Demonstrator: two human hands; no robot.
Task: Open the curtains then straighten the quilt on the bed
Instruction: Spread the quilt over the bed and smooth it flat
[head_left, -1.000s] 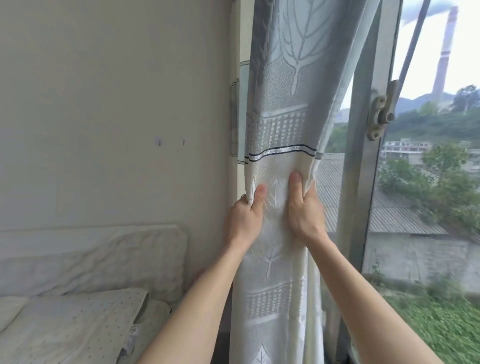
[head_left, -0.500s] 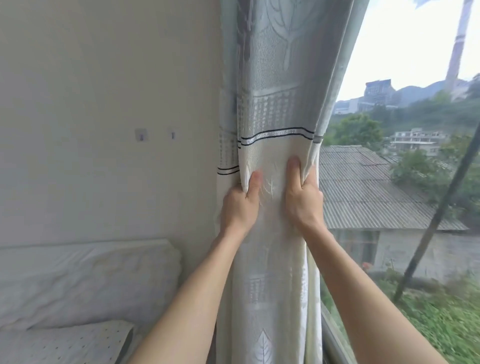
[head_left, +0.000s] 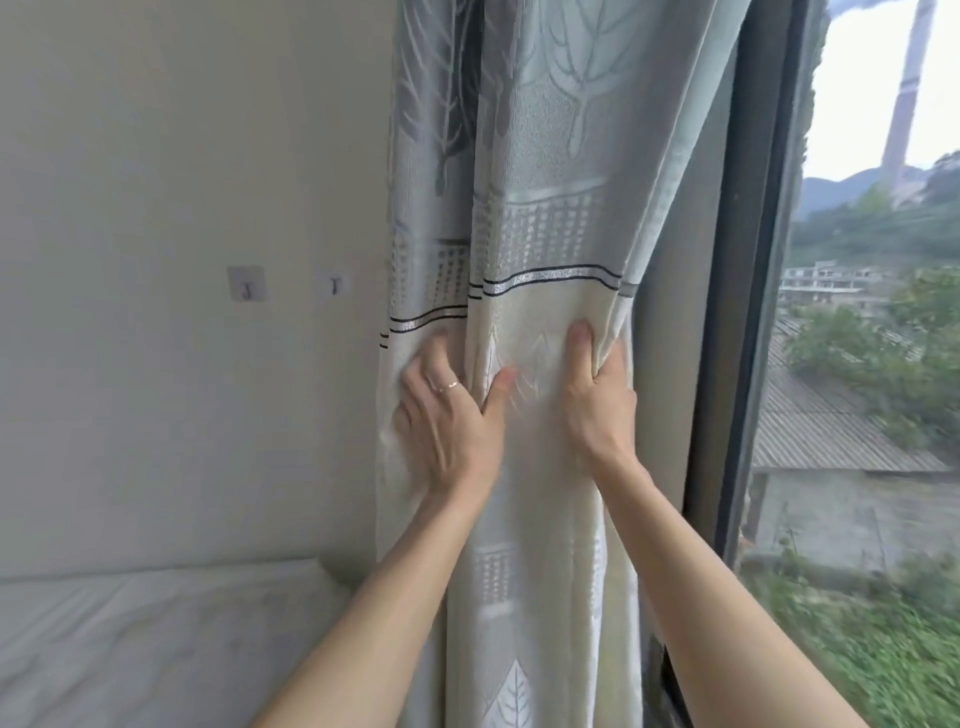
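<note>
The grey and cream curtain (head_left: 545, 218), woven with leaf shapes, hangs bunched in the corner between the wall and the window. My left hand (head_left: 449, 415), with a ring on one finger, lies flat and spread against the curtain's left folds. My right hand (head_left: 597, 395) pinches the curtain's right edge, thumb in front and fingers tucked behind the cloth. A white padded bed head (head_left: 156, 639) shows at lower left. The quilt is out of view.
A plain wall with two small stick-on hooks (head_left: 247, 283) fills the left. The dark window frame (head_left: 737, 312) stands just right of the curtain, with glass, rooftops, trees and a tall chimney beyond.
My left hand let go of its pinch and now presses open on the folds, further left. The curtain has been pushed closer to the wall. The view has swung so the window frame shows again.
</note>
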